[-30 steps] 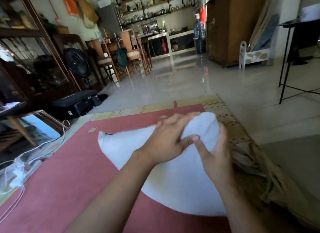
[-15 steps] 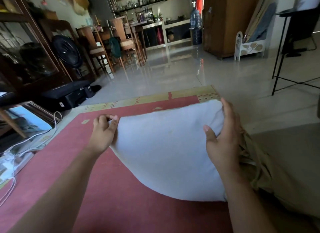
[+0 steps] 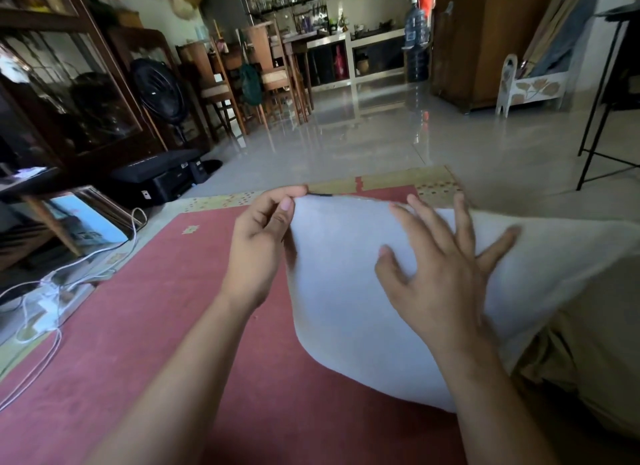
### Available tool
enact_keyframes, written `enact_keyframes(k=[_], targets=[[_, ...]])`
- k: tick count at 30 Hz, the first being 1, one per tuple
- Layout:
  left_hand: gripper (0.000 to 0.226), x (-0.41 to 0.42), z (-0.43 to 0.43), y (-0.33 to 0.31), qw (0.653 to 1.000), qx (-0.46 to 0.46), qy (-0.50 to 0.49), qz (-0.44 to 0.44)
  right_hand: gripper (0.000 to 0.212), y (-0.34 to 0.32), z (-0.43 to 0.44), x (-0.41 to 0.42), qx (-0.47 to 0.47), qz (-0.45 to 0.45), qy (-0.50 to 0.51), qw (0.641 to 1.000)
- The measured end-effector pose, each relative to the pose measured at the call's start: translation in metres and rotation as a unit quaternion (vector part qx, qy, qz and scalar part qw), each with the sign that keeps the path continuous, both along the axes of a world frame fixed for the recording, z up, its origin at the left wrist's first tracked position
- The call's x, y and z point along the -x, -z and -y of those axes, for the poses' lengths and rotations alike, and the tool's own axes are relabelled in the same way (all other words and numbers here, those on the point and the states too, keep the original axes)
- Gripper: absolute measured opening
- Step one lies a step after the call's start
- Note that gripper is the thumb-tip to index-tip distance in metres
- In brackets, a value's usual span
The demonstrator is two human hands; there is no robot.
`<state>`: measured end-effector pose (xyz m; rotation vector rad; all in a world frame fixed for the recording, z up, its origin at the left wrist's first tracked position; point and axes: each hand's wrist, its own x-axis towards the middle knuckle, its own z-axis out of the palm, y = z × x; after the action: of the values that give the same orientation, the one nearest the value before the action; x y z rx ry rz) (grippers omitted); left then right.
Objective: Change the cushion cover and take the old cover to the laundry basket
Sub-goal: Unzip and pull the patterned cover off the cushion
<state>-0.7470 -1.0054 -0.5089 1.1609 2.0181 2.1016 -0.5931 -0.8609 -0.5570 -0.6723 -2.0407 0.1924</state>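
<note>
Pinching a corner of the plain white cushion [image 3: 346, 291] is the left hand [image 3: 259, 243]; the right hand [image 3: 446, 274] lies spread flat on top. White cables [image 3: 86, 260] trail at the edge of the red rug [image 3: 138, 360].

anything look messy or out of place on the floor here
Mostly the white cables at the left: a loose tangle spills over the edge of the rug, where a foot could catch. A black printer also sits straight on the floor tiles. The cushion itself looks undamaged.
</note>
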Motion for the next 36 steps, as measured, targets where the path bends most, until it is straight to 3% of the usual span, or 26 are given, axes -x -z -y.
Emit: enact_keyframes(k=[7,15,20,22,27,31,33,36], targets=[[0.053,-0.047,-0.011,0.000,0.988,0.090,0.073,-0.101,0.070,-0.014,0.009,-0.004,0.018,0.009,-0.039,0.999],[0.058,-0.062,-0.017,-0.002,0.977,0.118,0.147,-0.104,0.053,-0.020,-0.006,-0.017,-0.019,-0.053,-0.057,0.997],[0.048,-0.052,-0.013,0.026,0.972,0.163,0.141,-0.099,0.043,-0.014,-0.015,-0.019,0.019,-0.164,-0.101,0.981],[0.056,-0.047,-0.011,0.050,0.963,0.204,0.154,-0.082,0.042,-0.011,-0.022,-0.022,0.045,-0.223,-0.113,0.967],[0.079,-0.043,-0.011,0.100,0.966,0.220,0.060,-0.120,0.032,-0.007,-0.023,-0.028,0.065,-0.321,-0.133,0.935],[0.077,-0.029,-0.015,0.088,0.956,0.196,-0.030,-0.215,0.033,-0.013,-0.026,-0.033,0.071,-0.391,-0.159,0.904],[0.068,-0.025,-0.016,0.061,0.931,0.196,-0.076,-0.297,0.039,-0.013,-0.035,-0.036,0.128,-0.442,-0.176,0.870],[0.057,-0.018,-0.014,0.028,0.862,0.279,-0.136,-0.401,0.038,0.004,-0.048,-0.031,0.233,-0.466,-0.230,0.822]])
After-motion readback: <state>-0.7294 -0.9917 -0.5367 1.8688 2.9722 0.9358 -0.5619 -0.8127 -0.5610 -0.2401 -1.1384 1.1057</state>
